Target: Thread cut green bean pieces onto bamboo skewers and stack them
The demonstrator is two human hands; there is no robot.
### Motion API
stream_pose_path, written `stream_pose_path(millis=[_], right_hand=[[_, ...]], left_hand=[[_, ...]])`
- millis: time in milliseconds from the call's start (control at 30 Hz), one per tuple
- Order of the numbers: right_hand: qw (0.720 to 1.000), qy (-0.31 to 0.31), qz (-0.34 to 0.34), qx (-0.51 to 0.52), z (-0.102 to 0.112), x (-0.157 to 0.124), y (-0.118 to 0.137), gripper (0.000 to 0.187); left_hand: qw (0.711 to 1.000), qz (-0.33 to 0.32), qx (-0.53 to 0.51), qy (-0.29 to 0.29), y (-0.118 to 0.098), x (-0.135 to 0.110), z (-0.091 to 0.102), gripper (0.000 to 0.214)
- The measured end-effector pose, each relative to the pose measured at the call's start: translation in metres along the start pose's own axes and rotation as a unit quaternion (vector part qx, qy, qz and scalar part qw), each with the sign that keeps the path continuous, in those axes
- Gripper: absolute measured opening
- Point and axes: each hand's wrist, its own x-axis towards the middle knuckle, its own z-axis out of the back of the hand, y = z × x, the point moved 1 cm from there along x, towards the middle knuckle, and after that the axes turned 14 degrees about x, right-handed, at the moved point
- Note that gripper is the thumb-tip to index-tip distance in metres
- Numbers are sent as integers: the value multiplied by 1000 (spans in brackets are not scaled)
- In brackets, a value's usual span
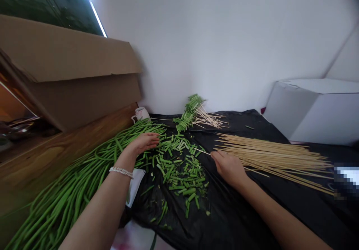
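Observation:
My left hand [144, 142] lies palm down with fingers stretched over the near edge of a heap of cut green bean pieces [179, 164] on a black plastic sheet [238, 212]. A pearl bracelet [121, 172] is on that wrist. My right hand [228, 164] is closed in a pinch on one bamboo skewer [202, 151], whose bare tip points left toward the pieces. A large pile of bare bamboo skewers [275, 154] lies just right of that hand. A long bundle of whole green beans [73, 190] runs along the left.
Finished skewers threaded with bean pieces [193, 111] lie at the back by the white wall. A cardboard box [70, 70] stands on a wooden surface at left, a white box [314, 108] at right. A small white cup [141, 113] sits behind the beans.

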Motion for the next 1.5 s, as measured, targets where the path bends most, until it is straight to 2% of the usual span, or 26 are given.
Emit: stream_pose_path(millis=[67,200,333,467,600,633,667,700,733,800,833,900,967,1067,1200,1267,1367,1400,1433,1500], right_hand=[[1000,4,-2,3,0,0,-1,27],[1000,10,-6,16,0,-1,1,27],[1000,18,-9,22,0,-1,1,27],[999,20,-9,24,-1,-1,0,28],[1000,17,-14,19,-1,-1,0,29],[1000,17,-13,21,0,-1,0,29],[999,18,-13,25,0,0,0,29],[999,18,-13,29,0,0,0,30],[999,18,-14,33,0,0,0,30],[999,16,-19,37,1,1,-1,29],[999,14,-21,37,1,1,-1,29],[999,9,-24,37,1,1,-2,28],[999,6,-27,37,1,1,-4,28],[999,-1,-29,36,2,1,-6,28],[999,1,-34,39,4,1,-7,28],[998,4,-41,46,4,2,-7,28],[996,-17,-68,60,4,3,-10,28],[994,-29,-79,67,4,4,-12,27],[992,-39,-89,75,4,4,-13,27],[989,-54,-106,92,3,5,-17,26]], left_hand=[[996,-23,74,-46,2,10,-4,29],[983,-46,155,-85,-1,29,-26,27],[969,-79,223,-68,-3,28,-50,30],[957,-118,265,-23,-6,14,-59,40],[947,-162,273,47,-15,0,-47,48],[945,-176,263,86,-18,-1,-43,46],[943,-187,228,153,-21,-1,-40,45],[946,-192,187,183,-25,2,-37,48],[954,-183,163,174,-28,7,-36,51],[968,-152,196,27,-36,21,-37,52],[967,-147,209,-11,-39,29,-42,49],[962,-152,222,-38,-46,42,-57,44],[958,-162,232,-41,-50,48,-73,39],[952,-181,243,-32,-51,44,-90,35],[942,-219,253,-4,-45,23,-89,31],[938,-243,246,38,-42,13,-82,32],[933,-270,167,167,-44,7,-75,45],[935,-273,147,171,-47,8,-75,48],[942,-270,145,139,-51,9,-78,51],[943,-276,187,18,-63,13,-89,47]])
